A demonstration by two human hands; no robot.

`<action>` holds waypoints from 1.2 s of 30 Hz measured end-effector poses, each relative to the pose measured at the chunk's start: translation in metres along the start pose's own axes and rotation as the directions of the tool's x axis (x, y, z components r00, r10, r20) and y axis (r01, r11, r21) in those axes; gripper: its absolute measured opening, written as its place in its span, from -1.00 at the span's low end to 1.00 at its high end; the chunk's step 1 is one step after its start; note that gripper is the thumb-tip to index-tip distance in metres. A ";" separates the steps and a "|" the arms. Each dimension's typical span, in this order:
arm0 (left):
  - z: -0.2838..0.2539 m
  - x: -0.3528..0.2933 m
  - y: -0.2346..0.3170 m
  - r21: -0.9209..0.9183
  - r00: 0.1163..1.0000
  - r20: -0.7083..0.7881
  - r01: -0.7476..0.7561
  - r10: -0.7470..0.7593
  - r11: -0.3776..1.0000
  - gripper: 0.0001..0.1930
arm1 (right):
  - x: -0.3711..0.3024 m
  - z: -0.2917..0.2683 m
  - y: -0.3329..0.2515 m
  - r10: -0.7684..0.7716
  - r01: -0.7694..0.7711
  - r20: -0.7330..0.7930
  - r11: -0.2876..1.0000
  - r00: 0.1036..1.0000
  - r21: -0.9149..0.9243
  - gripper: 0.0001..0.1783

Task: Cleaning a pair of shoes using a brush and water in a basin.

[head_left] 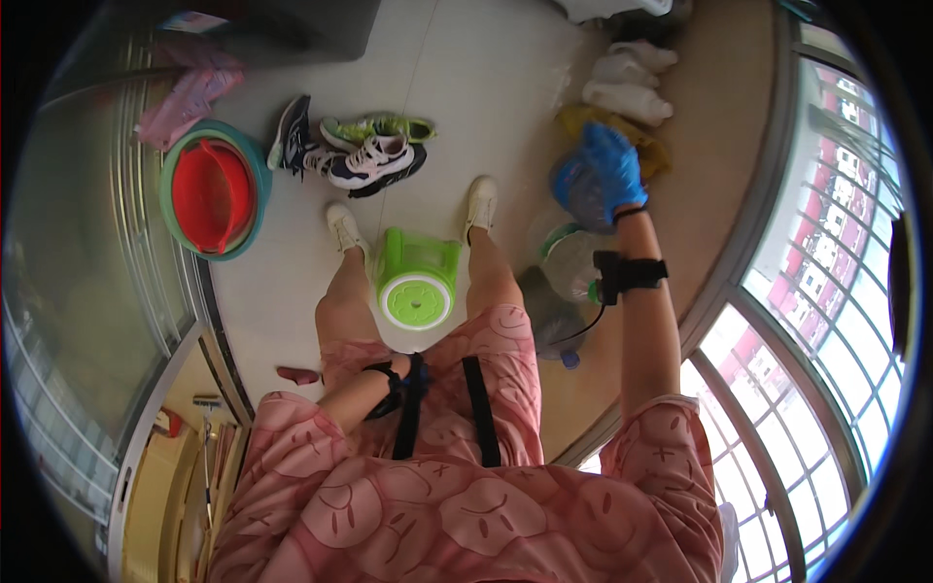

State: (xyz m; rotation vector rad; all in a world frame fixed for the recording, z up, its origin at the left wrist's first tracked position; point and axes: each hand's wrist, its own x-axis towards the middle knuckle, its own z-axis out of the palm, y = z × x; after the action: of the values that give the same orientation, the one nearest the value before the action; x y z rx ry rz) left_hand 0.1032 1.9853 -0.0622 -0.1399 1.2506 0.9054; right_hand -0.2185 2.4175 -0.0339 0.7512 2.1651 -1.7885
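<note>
One blue-gloved right hand [612, 165] reached far right, at a bluish plastic container [577, 192] beside a yellow bag [658, 155]; whether its fingers gripped could not be told. The left hand [416, 369] lay near, by pink clothing [507, 355], its fingers too hidden to judge.

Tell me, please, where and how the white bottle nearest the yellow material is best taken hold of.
Take the white bottle around the middle of its body, probably from above: it appears to lie on its side, narrow neck to the right, so the wider body should hold better. Another white bottle lies beyond it and yellow material on its near side, crowding those sides.
</note>
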 end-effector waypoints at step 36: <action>-0.201 0.339 -0.046 0.991 0.999 0.036 -0.034 -0.017 0.127 -0.76 | 0.043 0.171 0.098 -0.432 0.368 0.161 0.874 0.888 0.317 -0.67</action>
State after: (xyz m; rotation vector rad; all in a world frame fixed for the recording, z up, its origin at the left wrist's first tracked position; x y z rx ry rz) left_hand -0.0087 2.0179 -0.4418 1.0156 1.5864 -0.1424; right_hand -0.2274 2.2751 -0.1759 0.1221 2.0467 -2.2900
